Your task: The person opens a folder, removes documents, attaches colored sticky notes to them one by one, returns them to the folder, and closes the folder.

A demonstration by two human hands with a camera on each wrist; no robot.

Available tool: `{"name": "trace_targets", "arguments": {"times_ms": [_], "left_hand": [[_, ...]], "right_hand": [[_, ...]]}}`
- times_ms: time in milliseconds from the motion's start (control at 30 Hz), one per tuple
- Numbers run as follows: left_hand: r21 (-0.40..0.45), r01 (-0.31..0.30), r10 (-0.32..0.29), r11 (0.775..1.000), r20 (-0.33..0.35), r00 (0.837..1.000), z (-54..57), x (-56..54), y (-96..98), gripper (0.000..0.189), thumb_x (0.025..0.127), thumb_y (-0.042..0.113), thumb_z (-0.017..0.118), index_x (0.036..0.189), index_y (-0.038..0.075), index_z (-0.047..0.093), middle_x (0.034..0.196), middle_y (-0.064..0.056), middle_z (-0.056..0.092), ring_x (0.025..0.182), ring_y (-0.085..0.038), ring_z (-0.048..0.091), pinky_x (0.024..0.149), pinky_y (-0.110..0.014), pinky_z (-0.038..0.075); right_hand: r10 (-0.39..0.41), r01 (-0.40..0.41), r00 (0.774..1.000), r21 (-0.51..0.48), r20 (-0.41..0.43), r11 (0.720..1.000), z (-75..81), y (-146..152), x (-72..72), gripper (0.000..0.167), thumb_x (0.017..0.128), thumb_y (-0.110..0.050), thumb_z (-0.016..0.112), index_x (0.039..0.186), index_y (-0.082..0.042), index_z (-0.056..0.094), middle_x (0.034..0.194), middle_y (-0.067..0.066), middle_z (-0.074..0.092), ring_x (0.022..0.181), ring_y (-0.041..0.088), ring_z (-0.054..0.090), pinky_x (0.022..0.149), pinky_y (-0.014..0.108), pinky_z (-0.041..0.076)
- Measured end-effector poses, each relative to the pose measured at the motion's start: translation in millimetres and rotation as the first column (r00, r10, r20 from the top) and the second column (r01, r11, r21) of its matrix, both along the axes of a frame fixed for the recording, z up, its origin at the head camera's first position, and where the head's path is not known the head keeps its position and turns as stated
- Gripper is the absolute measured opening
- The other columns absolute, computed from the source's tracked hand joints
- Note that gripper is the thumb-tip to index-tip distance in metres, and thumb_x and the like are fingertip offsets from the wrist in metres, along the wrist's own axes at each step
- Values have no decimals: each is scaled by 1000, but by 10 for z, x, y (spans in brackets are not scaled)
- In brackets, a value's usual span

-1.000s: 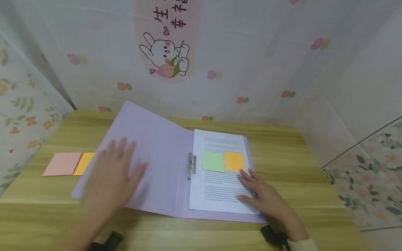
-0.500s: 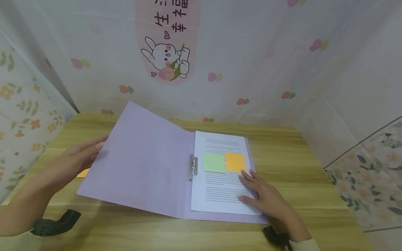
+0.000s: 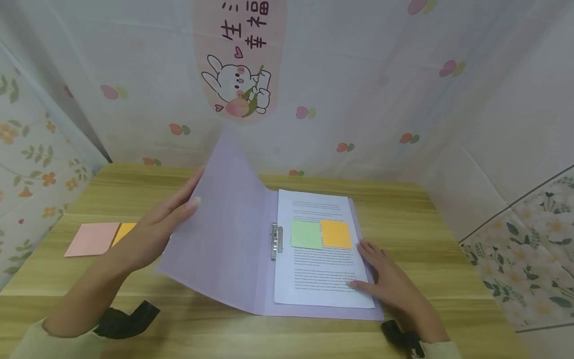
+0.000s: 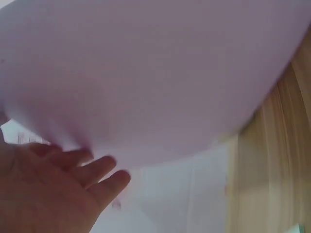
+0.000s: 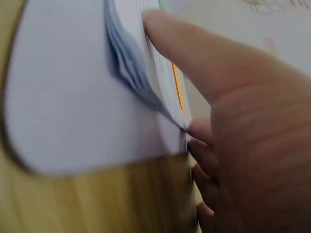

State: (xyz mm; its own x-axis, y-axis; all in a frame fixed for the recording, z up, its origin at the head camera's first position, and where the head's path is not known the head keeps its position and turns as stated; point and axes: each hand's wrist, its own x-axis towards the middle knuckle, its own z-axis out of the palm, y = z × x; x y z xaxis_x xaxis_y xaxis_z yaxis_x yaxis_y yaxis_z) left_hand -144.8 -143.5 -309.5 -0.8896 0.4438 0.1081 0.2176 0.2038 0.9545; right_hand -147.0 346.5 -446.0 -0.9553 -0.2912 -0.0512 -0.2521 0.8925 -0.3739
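Observation:
A lilac ring-clip folder (image 3: 224, 224) stands open on the table, its left cover raised at a slant. My left hand (image 3: 152, 229) pinches that cover by its outer edge, thumb on the inner face and fingers behind it; the left wrist view shows those fingers (image 4: 109, 187) along the cover's underside. A stack of printed sheets (image 3: 320, 289) lies on the folder's right side, bearing a green sticky note (image 3: 306, 234) and an orange sticky note (image 3: 336, 234). My right hand (image 3: 392, 276) rests at the right edge, thumb over the sheets and fingertips along the margin.
A pink sticky pad (image 3: 91, 239) and a yellow-orange one (image 3: 124, 231) lie to the left, the latter partly behind the left hand. A metal clip (image 3: 275, 242) sits by the folder's spine. The wood-grain table (image 3: 215, 334) meets a printed curtain (image 3: 358, 89) at the back.
My left hand went from over the cover to its outer edge, then lifted it up and rightward. My right hand slid slightly right, off the orange note toward the sheets' edge.

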Motion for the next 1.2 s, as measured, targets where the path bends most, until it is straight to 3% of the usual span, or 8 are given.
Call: {"name": "trace_targets", "arguments": {"times_ms": [100,200,467,600,700,900,1100,1200], "left_hand": [[11,3,-2,1000,-64,998,51,5,257,56,111,30,30,162,38,7,171,15,5,158,-24,9,123,-36,31],[-8,-11,10,1000,-121,993,66,-2,517,56,111,32,26,163,35,6,171,14,5,159,-24,13,119,-67,24],[-141,-108,87,984,-148,985,139,30,1274,62,108,45,37,163,31,11,169,17,7,158,-10,9,128,-47,16],[-258,-121,88,958,-137,987,152,74,1672,68,105,58,34,162,34,8,169,17,1,158,-9,1,129,-48,9],[-355,-79,39,931,-118,992,103,75,1913,71,102,68,25,162,35,5,170,10,-3,158,-16,-3,128,-55,3],[-482,16,-58,876,-72,996,-228,-51,2218,76,102,67,30,164,25,13,172,-5,1,159,-30,-1,125,-65,4],[-654,54,-141,755,-81,987,-701,-138,2395,76,102,61,42,163,20,21,172,-9,4,159,-35,-2,126,-64,4],[-715,104,-216,691,-68,974,-847,-124,2453,75,102,59,45,162,20,24,171,-11,8,159,-36,-1,126,-64,3]], "right_hand": [[-5,5,1000,25,4,1000,-11,56,4,104,78,-66,75,157,-10,36,167,14,29,153,45,23,115,70,30],[5,-5,1000,11,-1,1000,-8,101,5,104,77,-64,76,156,-9,37,166,14,30,152,46,23,113,71,30],[-39,41,999,-83,29,996,-32,310,-20,70,98,-50,60,155,-12,42,165,17,31,153,47,21,120,69,17],[-69,71,997,-150,16,986,-71,397,-42,56,106,-43,48,152,-12,46,164,17,33,154,45,22,128,54,9],[-59,54,998,-183,-21,982,-98,416,-43,51,107,-39,48,150,-12,50,162,17,37,152,47,26,131,38,5],[-60,48,997,-244,-40,969,-99,422,-51,46,109,-32,44,149,-12,51,159,16,43,148,48,33,129,37,17],[-171,172,985,-325,34,930,-66,510,-46,51,111,-39,31,153,-13,45,157,10,46,149,23,37,104,-5,18],[-147,145,989,-321,18,936,-69,544,-42,49,110,-36,39,154,-14,44,158,12,45,149,25,36,102,-7,16]]}}
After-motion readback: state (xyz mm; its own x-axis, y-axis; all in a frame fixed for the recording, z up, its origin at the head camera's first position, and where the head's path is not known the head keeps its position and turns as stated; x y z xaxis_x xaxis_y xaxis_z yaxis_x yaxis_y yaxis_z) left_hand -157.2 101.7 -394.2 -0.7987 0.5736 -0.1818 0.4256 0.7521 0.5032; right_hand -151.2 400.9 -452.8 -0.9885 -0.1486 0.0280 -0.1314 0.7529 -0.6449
